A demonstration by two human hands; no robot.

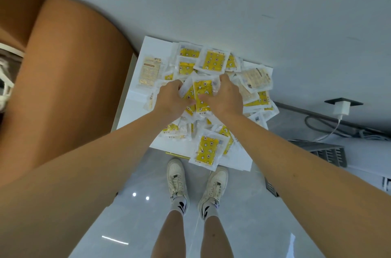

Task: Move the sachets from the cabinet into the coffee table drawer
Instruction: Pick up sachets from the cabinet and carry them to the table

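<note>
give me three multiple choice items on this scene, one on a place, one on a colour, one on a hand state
1. Where does the heap of clear plastic sachets lie?
A. on the white cabinet top
B. on the grey floor
C. on the tan sofa

2. What colour is the printed panel on most of the sachets?
A. red
B. yellow
C. blue

3. What are the left hand and the right hand doing?
A. both hang idle
B. only the right one touches the heap
C. both grip a bunch of sachets between them

Answers:
1 A, the heap spreads over the white top that stands against the wall.
2 B, the panels are yellow with small star and moon figures.
3 C, the fingers of both hands curl round sachets at the middle of the heap.
</note>
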